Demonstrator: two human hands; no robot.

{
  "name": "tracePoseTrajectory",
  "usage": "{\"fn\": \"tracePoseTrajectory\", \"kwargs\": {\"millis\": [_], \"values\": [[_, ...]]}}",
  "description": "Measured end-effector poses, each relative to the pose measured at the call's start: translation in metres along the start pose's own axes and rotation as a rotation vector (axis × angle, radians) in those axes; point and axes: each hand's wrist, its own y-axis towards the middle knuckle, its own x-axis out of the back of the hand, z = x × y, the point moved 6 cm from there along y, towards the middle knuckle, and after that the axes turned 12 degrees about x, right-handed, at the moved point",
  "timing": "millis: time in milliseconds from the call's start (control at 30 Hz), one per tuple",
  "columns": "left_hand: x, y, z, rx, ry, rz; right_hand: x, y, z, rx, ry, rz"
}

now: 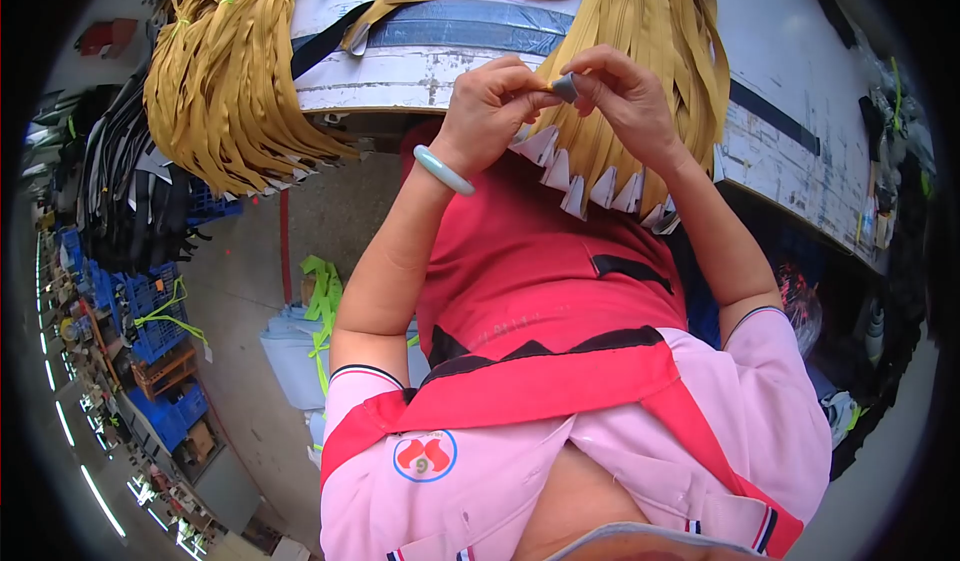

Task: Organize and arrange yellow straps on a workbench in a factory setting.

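Plainly, the biggest thing at work is the hank of tan zipper tapes point(660, 51) draped over the near edge of the white worktable point(800, 71), its pale pointed ends point(590, 186) hanging in a row toward the person's red apron point(540, 281). I judge these tapes light, limp and floppy: they will sag and slide against each other, so one is best taken close to its end, pinched flat between thumb and forefinger, not mid-length. A second, tied bundle of tan tapes point(225, 71) hangs off the table's left corner, well apart from both hands.

Smaller is the left hand point(490, 111), with a pale green bangle point(443, 171) on its wrist, closed in a narrow pinch against the right hand point(625, 96), which is pinched too. Smallest is the small grey slider point(565, 87), gripped between the fingertips of both hands, just above the row of pointed ends and in front of the hank. It looks hard, light and smooth, likely slippery, so it is best gripped by its flat sides.
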Motion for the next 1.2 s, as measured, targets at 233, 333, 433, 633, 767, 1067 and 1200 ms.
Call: {"fn": "tracePoseTrajectory", "kwargs": {"millis": [233, 333, 433, 633, 767, 1067, 1200], "values": [[-0.017, -0.005, -0.022, -0.274, 0.299, -0.147, -0.006, -0.002, 0.024, 0.001, -0.261, 0.051], [-0.019, -0.006, -0.018, -0.254, 0.238, -0.153, 0.017, 0.001, 0.013, -0.125, -0.183, 0.019], [-0.019, -0.007, -0.012, -0.252, 0.239, -0.144, 0.019, -0.002, 0.005, -0.152, -0.122, 0.031], [-0.004, -0.015, -0.005, -0.183, 0.189, -0.150, 0.009, -0.013, -0.007, -0.460, 0.074, 0.031], [-0.006, -0.017, -0.001, -0.243, 0.300, -0.139, 0.018, -0.007, -0.001, -0.310, 0.036, -0.052], [0.138, -0.035, 0.018, -0.064, -0.078, -0.589, 0.049, -0.027, -0.004, -0.305, -0.130, -0.087], [0.060, -0.047, 0.011, -0.064, 0.191, -0.320, -0.022, -0.033, 0.008, -0.009, -0.500, 0.310]]}}
